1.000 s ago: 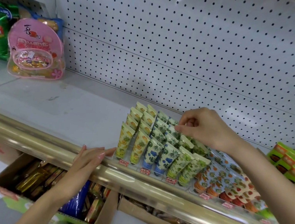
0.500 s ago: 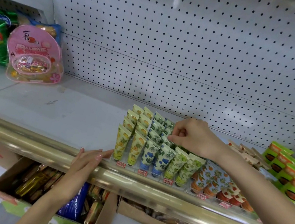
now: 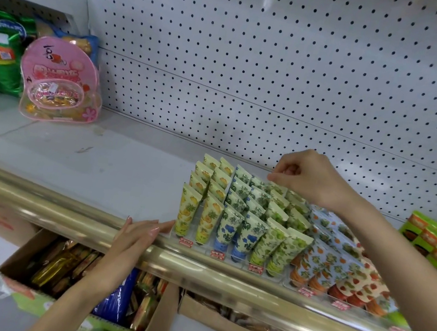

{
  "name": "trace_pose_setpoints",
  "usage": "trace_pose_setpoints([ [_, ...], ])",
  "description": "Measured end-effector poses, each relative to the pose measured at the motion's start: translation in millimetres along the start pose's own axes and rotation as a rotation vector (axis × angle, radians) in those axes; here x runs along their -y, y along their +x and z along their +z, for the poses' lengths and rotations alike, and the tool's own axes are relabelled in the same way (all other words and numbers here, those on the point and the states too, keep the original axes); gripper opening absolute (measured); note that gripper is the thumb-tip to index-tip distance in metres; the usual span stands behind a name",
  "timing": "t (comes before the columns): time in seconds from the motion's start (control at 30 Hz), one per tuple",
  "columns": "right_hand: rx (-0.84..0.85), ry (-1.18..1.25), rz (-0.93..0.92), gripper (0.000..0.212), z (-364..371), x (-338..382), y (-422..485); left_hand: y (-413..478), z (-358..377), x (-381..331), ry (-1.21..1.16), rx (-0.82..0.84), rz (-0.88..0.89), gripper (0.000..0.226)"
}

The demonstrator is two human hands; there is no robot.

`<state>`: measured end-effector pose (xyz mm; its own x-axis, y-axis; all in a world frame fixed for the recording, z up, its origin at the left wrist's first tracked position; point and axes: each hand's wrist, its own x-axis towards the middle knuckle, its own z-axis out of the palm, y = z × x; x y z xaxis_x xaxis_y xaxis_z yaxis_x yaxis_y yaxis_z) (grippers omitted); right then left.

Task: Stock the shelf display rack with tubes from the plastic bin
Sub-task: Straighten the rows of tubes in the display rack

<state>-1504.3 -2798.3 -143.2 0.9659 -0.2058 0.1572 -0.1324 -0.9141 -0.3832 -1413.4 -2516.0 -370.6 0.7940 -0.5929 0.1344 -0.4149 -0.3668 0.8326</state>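
In the head view the step in hand looks like seating a tube at the back of the clear display rack [image 3: 202, 247], which stands on the shelf at centre right of the frame, just behind the gold rail [image 3: 60, 205]. The right hand [image 3: 307, 177] hovers over the rear rows with its fingers curled. Its thumb and forefinger appear to pinch the crimped top of the rearmost green-leaf tube [image 3: 277, 189].

The left hand [image 3: 139, 236] lies flat on the rail, fingers straight, and its tips touch the rack's front left corner as if to steady it.

The next move probably calls for pressing that tube straight down into its slot without tipping its neighbours.

The tubes stand cap-down and tilted back in tight columns: yellow-fruit tubes [image 3: 187, 212] on the left, blue-flower tubes [image 3: 227, 224] in the middle, then green ones. The plastic bin is out of sight.
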Motion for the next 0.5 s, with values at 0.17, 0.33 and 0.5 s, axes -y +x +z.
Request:
trace_pose_setpoints([
  [0.17, 0.067, -0.067, -0.003, 0.015, 12, -6, 11, 8, 0, 7, 0.051, 0.01, -0.018, 0.061],
  [0.33, -0.014, -0.09, 0.027, 0.015, 13, -11, 25, 8, 2, 1, 0.1, 0.014, -0.028, 0.033],
  [0.5, 0.03, -0.205, 0.038, 0.02, 21, -15, 27, 16, 5, 11, 0.195, -0.009, -0.021, 0.038],
])
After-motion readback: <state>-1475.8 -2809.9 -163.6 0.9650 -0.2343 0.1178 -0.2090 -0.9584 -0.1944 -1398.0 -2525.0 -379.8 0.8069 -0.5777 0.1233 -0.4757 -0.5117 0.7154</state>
